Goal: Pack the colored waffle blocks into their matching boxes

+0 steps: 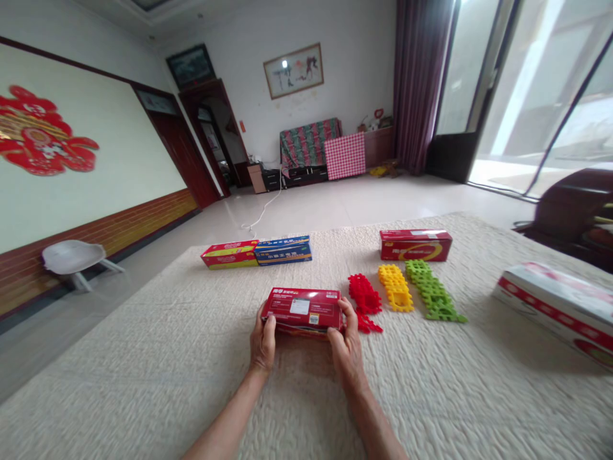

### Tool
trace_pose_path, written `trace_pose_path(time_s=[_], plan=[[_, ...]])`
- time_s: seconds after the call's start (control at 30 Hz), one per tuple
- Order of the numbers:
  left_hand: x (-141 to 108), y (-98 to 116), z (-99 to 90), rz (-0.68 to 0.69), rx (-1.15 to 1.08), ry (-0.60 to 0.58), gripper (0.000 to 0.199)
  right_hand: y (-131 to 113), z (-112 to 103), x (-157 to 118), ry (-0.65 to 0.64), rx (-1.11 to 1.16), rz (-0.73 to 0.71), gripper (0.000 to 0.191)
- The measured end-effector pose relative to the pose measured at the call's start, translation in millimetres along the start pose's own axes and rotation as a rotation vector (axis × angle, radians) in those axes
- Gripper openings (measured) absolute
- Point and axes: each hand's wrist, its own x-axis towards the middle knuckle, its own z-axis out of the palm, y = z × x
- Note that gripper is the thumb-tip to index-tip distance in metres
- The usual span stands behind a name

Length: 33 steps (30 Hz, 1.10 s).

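Cloth [143, 351]: wide open left of the held box [282, 310]!
Far left: red-yellow box [225, 254] and blue box [285, 254] block, end to end.
Middle: lane between blue box and far box [416, 249].
Right: red [365, 295], yellow [395, 287], green pieces [433, 291] obstruct.

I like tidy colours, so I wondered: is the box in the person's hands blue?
No, the box between the two hands is red.
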Motion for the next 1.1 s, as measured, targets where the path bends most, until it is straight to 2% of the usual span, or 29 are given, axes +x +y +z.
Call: trace_pose_path(time_s=[0.33, 0.57, 0.87, 1.1], plan=[[0.5, 1.5, -3.5, 0.027, -0.103, -0.061, 0.046, -3.9, -6.3, 10.4, -0.091, 0.018, 0.057, 0.059], [2.0, 7.0, -7.6, 0.01, -0.169, -0.093, 0.043, -0.6, -4.5, 5.4, -0.096, 0.013, 0.048, 0.058], [11.4, -6.8, -4.6, -0.017, -0.205, -0.085, 0.046, 1.3, -3.0, 8.6, -0.105, 0.071, 0.079, 0.059], [10.6, -3.5, -4.9, -0.011, -0.224, -0.099, 0.045, 1.6, -1.9, 8.5, -0.103, 0.061, 0.09, 0.061]])
